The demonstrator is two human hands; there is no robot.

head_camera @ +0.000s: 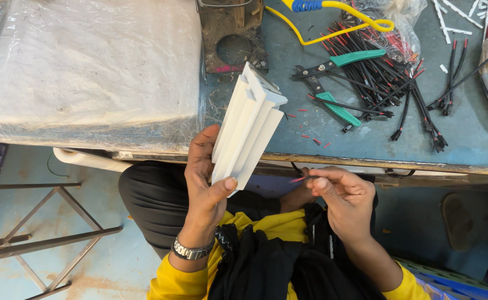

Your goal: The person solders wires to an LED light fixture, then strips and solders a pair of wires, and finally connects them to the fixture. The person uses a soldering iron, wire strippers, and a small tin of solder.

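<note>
While left hand (205, 178) fingers clamp the white ribbed block (248, 125), right hand (341, 194) fingers pinch seemingly a thin red wire (298, 179).

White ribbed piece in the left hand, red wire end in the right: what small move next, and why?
Probably bring the right hand with its red wire end up to the white ribbed piece; the left hand holds that piece tilted above the lap, and the two are apart.
</note>
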